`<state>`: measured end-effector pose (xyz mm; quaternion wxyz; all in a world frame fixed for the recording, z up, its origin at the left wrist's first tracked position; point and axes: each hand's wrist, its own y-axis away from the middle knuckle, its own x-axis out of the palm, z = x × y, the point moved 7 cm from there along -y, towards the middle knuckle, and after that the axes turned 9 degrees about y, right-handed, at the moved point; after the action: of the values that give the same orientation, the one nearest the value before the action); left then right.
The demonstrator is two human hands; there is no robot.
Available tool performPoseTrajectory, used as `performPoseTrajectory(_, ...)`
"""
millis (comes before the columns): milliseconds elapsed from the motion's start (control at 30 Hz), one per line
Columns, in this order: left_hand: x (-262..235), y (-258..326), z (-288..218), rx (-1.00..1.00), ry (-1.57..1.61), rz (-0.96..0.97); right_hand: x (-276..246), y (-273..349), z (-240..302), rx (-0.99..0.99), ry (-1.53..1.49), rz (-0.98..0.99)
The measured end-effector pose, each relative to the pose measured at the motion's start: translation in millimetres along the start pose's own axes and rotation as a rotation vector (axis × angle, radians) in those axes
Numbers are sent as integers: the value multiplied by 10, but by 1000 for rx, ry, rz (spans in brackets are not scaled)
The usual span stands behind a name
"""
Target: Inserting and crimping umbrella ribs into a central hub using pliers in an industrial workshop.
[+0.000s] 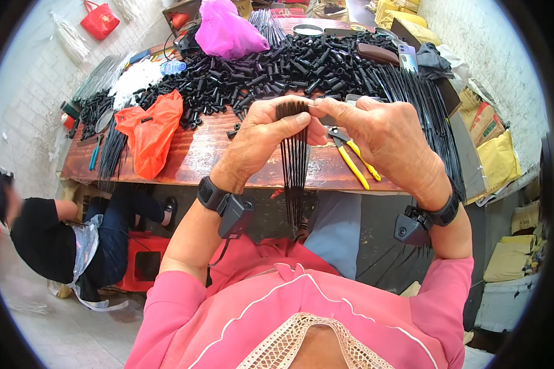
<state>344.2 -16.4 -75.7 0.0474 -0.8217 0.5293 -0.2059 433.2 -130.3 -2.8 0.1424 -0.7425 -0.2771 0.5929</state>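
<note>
- An orange plastic bag (151,132) is lying crumpled on the left part of the table (209,154); a pink bag (226,31) is sitting at the far edge. What either is holding cannot be told.
- The left hand (261,138) is closing its grip around the top of a bundle of thin black rods (295,160), whose ends are standing level above the fingers.
- The right hand (381,132) is pinching the bundle's top from the other side; the rods are hanging down between both wrists, in front of the table edge.
- Yellow-handled pliers (354,157) are lying just beside the right hand.
- A heap of short black tubes (283,64) is covering the wooden table.
- Another person (55,240) is sitting low at the left, beside a white tiled wall (31,80).
</note>
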Motion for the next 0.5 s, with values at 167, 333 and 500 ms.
performPoseTrajectory(167,14,-3,-6,5,4,-5,24,2,-13,2,-15,-10)
performPoseTrajectory(333,16,3,-18,-7,-26,-10,33,-11,-38,2,-45,-29)
performPoseTrajectory(500,7,2,-8,-5,-27,-9,42,-23,-48,-21,-24,-30)
